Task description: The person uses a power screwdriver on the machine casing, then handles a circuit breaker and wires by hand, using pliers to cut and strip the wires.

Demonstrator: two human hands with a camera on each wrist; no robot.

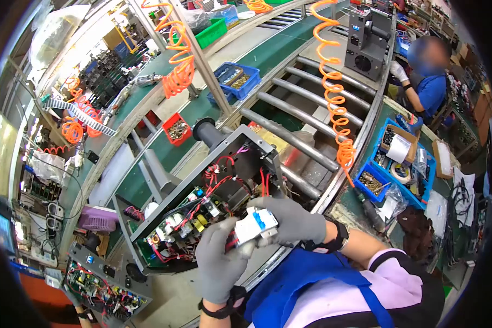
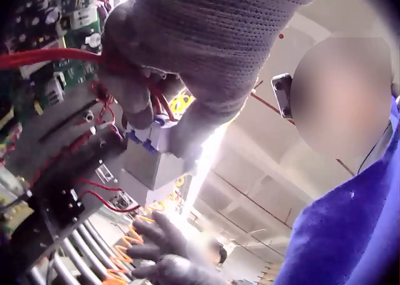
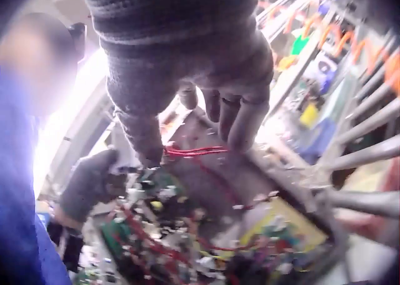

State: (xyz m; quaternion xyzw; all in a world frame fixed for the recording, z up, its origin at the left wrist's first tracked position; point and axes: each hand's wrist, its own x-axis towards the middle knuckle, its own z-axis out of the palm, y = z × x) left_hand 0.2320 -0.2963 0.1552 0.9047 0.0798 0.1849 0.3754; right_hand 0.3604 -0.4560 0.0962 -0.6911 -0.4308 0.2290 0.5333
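My gloved left hand [image 1: 218,262] pinches a white circuit breaker [image 1: 250,228] with blue toggles. In the left wrist view, red wires [image 2: 53,59] run under that hand to the breaker's top. My gloved right hand [image 1: 295,220] is right beside the breaker, thumb and fingers apart. In the right wrist view, red wires [image 3: 197,151] cross the gap between its thumb and fingers. Both hands are over the near edge of an open metal machine case [image 1: 188,186], which has circuit boards, yellow parts and red wiring inside.
Steel rollers [image 1: 290,143] stretch right of the case. Coiled orange air hoses [image 1: 333,87] hang overhead, one with a screwdriver [image 1: 369,210]. Blue bins [image 1: 429,164] of parts stand at right, a red bin [image 1: 176,129] behind. Another open case [image 1: 101,279] sits lower left; a person [image 1: 429,82] works upper right.
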